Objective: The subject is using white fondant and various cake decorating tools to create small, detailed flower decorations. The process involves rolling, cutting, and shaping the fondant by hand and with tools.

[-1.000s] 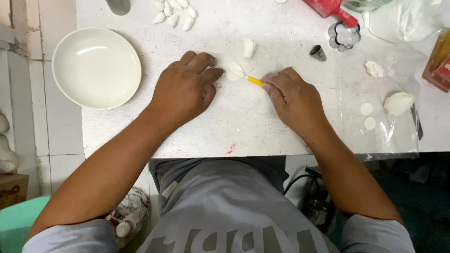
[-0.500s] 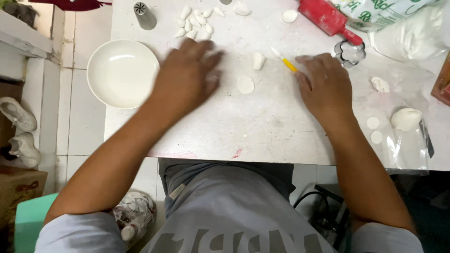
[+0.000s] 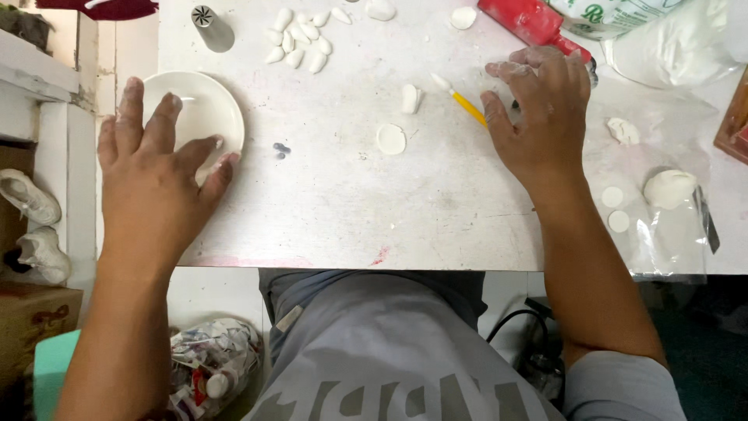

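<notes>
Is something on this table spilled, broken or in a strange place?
Nothing is spilled or broken. Only two small dark specks stand out on the white table, between the bowl and the flat dough disc.

I count one white bowl (image 3: pixel 204 109) at nine o'clock and one metal nozzle (image 3: pixel 211 26) at eleven. About nine little white petal shapes (image 3: pixel 300 40) are clustered at twelve, though I can't be sure of the exact number. One flat white disc (image 3: pixel 391 139) lies at centre, two more small discs (image 3: pixel 613 196) at three. One yellow-handled tool (image 3: pixel 461 100), one red roller (image 3: pixel 532 22), one ball of dough (image 3: pixel 668 188).
</notes>
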